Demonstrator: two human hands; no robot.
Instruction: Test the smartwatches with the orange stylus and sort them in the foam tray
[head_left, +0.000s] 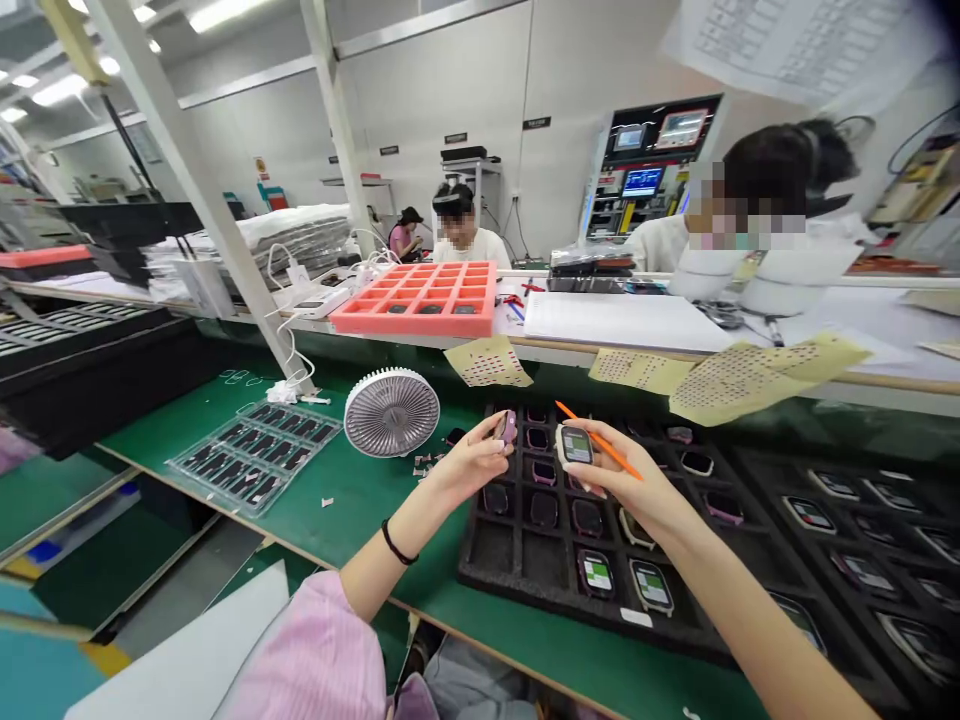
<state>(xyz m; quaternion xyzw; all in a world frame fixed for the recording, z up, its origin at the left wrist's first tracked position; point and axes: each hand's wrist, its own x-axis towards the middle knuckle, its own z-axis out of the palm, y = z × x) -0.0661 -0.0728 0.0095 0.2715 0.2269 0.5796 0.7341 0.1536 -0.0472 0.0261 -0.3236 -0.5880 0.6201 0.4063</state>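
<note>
My left hand [480, 455] pinches a small purple watch case [508, 428] above the black foam tray [487, 560]. In my right hand [611, 462] is a pale-framed watch [576, 444] with its lit screen facing up, and an orange stick [616, 455] lies across the same hand. Several dark watches sit in the tray's compartments under both hands. Near the tray's front edge, a purple watch [596, 572] and a pale watch [651, 585] show lit green and white screens.
Left of my hands stand a round fan [391, 412] and a clear plastic tray [255, 455] of black parts on the green table [337, 520]. A pink foam tray [420, 325] rests on the shelf ahead. Another black tray [787, 560] lies right. People sit beyond the shelf.
</note>
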